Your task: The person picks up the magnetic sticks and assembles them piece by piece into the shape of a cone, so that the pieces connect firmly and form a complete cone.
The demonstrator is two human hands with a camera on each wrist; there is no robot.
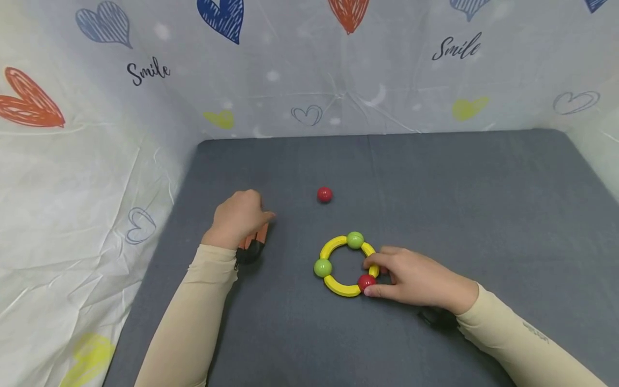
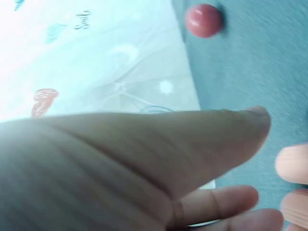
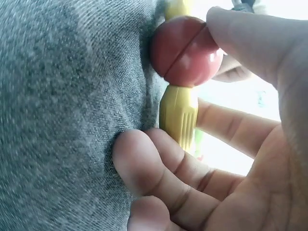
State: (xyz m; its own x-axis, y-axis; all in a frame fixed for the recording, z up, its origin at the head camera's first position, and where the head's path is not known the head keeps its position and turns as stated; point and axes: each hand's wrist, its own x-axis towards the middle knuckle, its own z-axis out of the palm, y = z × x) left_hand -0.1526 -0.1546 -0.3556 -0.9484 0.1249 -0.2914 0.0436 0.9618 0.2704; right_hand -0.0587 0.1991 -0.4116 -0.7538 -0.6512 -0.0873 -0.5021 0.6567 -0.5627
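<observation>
A toy ring of yellow curved rods [image 1: 342, 288] and balls lies on the grey table. Its balls are a green one [image 1: 355, 240] at the top, another green one [image 1: 323, 267] at the left and a red one [image 1: 366, 282] at the lower right. My right hand [image 1: 420, 277] grips the ring there, thumb against the red ball [image 3: 180, 53] and fingers around the neighbouring yellow rod [image 3: 178, 115]. Beyond the ring sits a loose red ball [image 1: 325, 194]. My left hand [image 1: 239, 217] hovers left of that ball, fingers loosely bent, holding nothing; its thumb [image 2: 216, 137] reaches out straight.
A dark grey cloth covers the table [image 1: 459, 188]. White sheeting [image 1: 271, 70] printed with hearts and words rises along the back and sides. A small black device [image 1: 250, 251] hangs beneath the left wrist, and another black one [image 1: 437, 317] beneath the right.
</observation>
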